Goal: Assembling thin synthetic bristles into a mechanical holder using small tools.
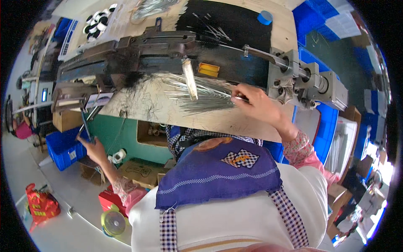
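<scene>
My left hand [95,150] is low at the left, its fingers closed around a slim blue handle [85,126] beneath the machine's left end. A dark bar slants down beside that handle. My right hand [257,105] is over the right end of a loose bundle of thin metal rods [199,97], its fingers pinched on rod ends; a small dark piece shows at the fingertips. The long metal machine [155,46] lies across the bench beyond both hands. A pale, worn bar [189,79] sticks out from it toward me, over the rods.
A yellow tray [208,69] sits by the machine, and a motor-like grey unit [331,90] at its right end. Farther back are a black mat [226,19], a blue round lid [265,17] and black-and-white rolls [96,24]. A blue bin [63,149] stands below left.
</scene>
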